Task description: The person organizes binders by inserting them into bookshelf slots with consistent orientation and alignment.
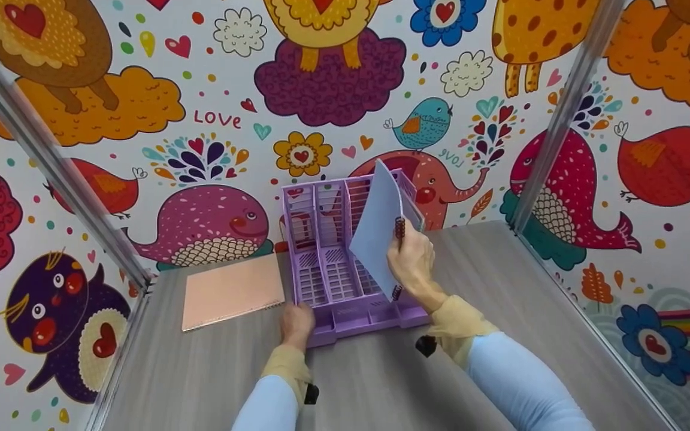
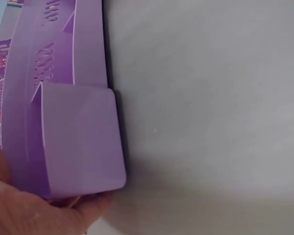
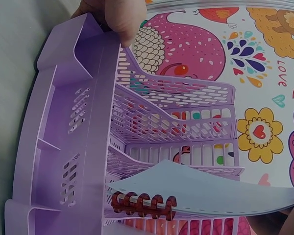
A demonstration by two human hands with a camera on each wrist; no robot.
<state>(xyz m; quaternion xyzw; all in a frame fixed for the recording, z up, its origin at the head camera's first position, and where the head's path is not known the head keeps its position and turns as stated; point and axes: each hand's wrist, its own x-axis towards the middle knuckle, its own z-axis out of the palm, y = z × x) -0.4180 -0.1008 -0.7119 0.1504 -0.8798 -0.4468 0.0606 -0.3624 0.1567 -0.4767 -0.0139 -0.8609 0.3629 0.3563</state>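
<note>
A purple slotted desk file organizer stands on the table, its upright dividers forming several compartments. My left hand grips its front left corner; in the left wrist view, fingers wrap the end of the front pocket. In my right hand is a light-blue ring-bound notebook, held upright and tilted by its spine side. Reddish-brown binding rings show along that edge. The right wrist view has the notebook's lower corner down among the right-hand compartments, close to the organizer's front wall.
A peach-coloured ring-bound notebook lies flat on the grey wooden table, left of the organizer. Close behind the organizer rises a wall with cartoon animals and flowers. Metal-framed side panels border the table left and right.
</note>
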